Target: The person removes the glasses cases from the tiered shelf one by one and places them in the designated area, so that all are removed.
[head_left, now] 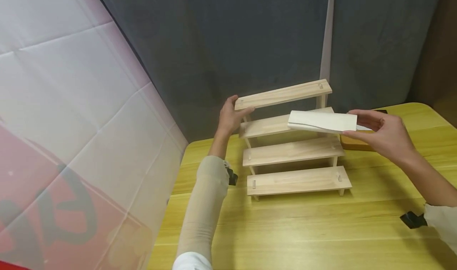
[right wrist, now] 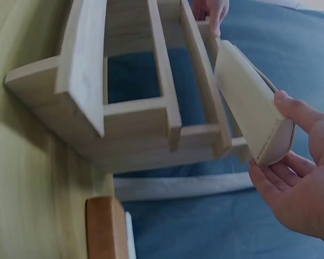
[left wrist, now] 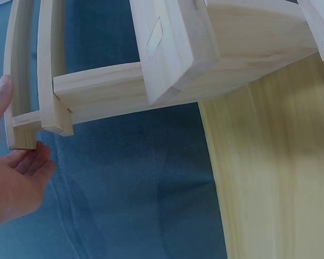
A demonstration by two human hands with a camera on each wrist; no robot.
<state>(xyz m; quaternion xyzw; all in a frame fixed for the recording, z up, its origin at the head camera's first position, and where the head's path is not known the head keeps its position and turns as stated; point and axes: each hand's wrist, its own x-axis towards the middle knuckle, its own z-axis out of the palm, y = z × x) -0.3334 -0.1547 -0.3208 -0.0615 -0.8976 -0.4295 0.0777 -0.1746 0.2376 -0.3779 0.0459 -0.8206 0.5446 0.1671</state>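
Note:
A pale wooden rack (head_left: 292, 180) with stepped shelves stands on the table. My left hand (head_left: 230, 116) grips the left end of its top shelf (head_left: 282, 95), thumb on one face and fingers round the other, as the left wrist view (left wrist: 21, 172) also shows. In my right hand (head_left: 387, 133) is an oblong white case (head_left: 323, 121) with a flap edge, pinched at its right end between thumb and fingers. The case overlaps the second shelf from the top in the head view. Small dark print marks its rounded end, seen in the right wrist view.
Behind the rack's right side lies an orange-brown block-like item (head_left: 357, 143), with a white thing against it in the right wrist view. The yellow wood-grain table (head_left: 303, 234) meets a dark grey cloth wall (head_left: 221, 44). A printed white panel (head_left: 89, 103) stands on the left.

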